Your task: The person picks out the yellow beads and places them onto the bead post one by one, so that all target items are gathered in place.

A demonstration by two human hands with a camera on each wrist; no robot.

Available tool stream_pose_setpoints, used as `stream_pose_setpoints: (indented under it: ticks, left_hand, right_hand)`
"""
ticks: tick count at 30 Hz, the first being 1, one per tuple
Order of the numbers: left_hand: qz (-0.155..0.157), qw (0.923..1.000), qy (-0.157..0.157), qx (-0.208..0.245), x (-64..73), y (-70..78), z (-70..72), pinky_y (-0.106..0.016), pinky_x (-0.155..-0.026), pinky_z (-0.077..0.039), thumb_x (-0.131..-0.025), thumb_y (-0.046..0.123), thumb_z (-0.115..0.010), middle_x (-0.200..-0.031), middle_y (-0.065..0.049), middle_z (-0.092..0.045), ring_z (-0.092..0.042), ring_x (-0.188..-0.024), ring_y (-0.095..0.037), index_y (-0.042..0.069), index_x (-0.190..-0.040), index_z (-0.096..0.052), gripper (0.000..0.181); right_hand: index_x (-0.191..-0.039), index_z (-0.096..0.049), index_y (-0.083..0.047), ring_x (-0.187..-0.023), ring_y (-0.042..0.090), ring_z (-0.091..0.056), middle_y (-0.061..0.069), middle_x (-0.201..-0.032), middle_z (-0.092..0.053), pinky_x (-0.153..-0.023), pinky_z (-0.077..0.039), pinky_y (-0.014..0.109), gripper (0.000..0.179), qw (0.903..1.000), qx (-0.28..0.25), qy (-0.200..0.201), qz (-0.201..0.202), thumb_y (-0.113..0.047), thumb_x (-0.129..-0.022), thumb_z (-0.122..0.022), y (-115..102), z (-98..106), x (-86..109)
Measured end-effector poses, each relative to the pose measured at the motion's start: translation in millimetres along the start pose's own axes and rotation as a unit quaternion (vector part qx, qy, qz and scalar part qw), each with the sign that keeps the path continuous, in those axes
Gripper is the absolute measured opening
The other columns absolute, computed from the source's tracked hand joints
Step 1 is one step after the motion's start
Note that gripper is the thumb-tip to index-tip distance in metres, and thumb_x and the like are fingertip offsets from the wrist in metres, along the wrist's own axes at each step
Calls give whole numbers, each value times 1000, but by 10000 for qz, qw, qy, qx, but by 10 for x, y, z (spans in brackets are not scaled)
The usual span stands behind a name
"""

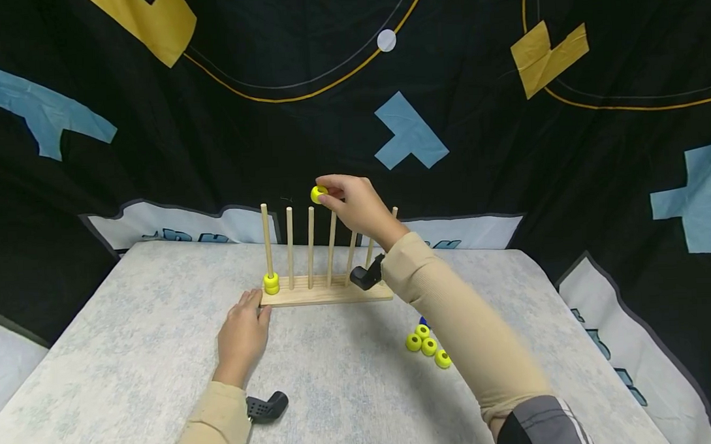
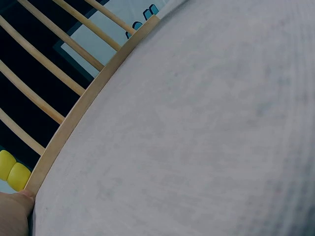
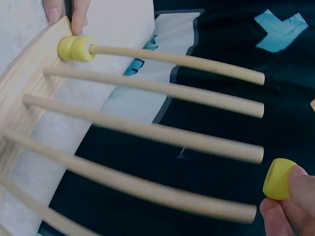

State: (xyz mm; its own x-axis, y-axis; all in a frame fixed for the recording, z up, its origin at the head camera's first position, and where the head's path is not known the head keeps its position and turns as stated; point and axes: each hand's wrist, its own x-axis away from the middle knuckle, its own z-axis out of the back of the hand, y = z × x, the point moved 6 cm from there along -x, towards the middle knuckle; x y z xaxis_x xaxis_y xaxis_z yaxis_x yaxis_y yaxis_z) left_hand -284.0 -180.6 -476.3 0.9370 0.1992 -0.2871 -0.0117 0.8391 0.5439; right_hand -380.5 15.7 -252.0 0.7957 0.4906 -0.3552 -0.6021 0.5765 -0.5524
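Note:
A wooden peg rack [image 1: 328, 293] with several upright pegs stands on the table. Two yellow beads [image 1: 271, 284] are stacked at the bottom of its leftmost peg. My left hand [image 1: 242, 334] holds the rack's left end, thumb at the front edge and a finger round the corner, as the right wrist view shows. Above the rack, my right hand [image 1: 355, 202] pinches another yellow bead [image 3: 279, 179] between thumb and fingers. In the head view that bead is over the third and fourth pegs, apart from both. The right hand and forearm partly hide the rack's right-hand pegs.
Several loose yellow beads [image 1: 429, 347] lie on the table right of the rack, beside a blue piece [image 1: 423, 321] mostly hidden by the right sleeve. A black cloth [image 1: 306, 145] with coloured patches hangs behind the table [image 1: 148, 347].

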Motion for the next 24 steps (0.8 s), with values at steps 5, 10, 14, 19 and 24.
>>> stream_pose_setpoints:
  ticks: [5, 10, 14, 19, 24]
  left_hand:
    - [25, 10000, -57, 2, -3, -2, -6, -69, -101, -43, -103, 23, -54, -150, -25, -46, -43, -138, -46, -3, -144, -46, 49]
    - [51, 10000, -79, -3, -8, -14, -16, -69, -100, -44, -103, 23, -54, -150, -25, -45, -43, -138, -47, -3, -144, -47, 49]
    - [67, 9999, -110, 7, -9, -30, -21, -68, -101, -43, -103, 23, -54, -149, -25, -46, -43, -138, -46, -3, -143, -48, 48]
    - [41, 10000, -84, -1, -19, -39, -22, -68, -102, -43, -103, 23, -54, -148, -26, -47, -44, -138, -46, -3, -142, -49, 48]
    - [40, 10000, -61, 12, -26, -42, -26, -68, -102, -43, -102, 23, -55, -147, -26, -48, -45, -138, -45, -3, -142, -49, 48]
  right_hand:
    - [-137, -59, -7, -111, 14, -65, 5, -126, -67, -96, -55, 21, 40, 9997, 84, -178, 175, -19, -98, -63, -180, -125, -94]
    - [-137, -58, -7, -111, 13, -65, 5, -127, -67, -95, -53, 16, 41, 9988, 78, -343, 331, -19, -98, -63, -333, -271, -163]
    - [-137, -58, -7, -112, 13, -65, 5, -128, -67, -96, -52, 14, 40, 9986, 56, -364, 392, -18, -98, -63, -429, -363, -205]
    - [-137, -58, -8, -111, 11, -64, 4, -127, -67, -95, -51, 12, 40, 9987, -30, -361, 371, -17, -98, -63, -505, -459, -251]
    - [-138, -58, -8, -110, 12, -64, 4, -126, -67, -93, -52, 11, 41, 9985, 5, -427, 331, -17, -98, -63, -569, -541, -280]
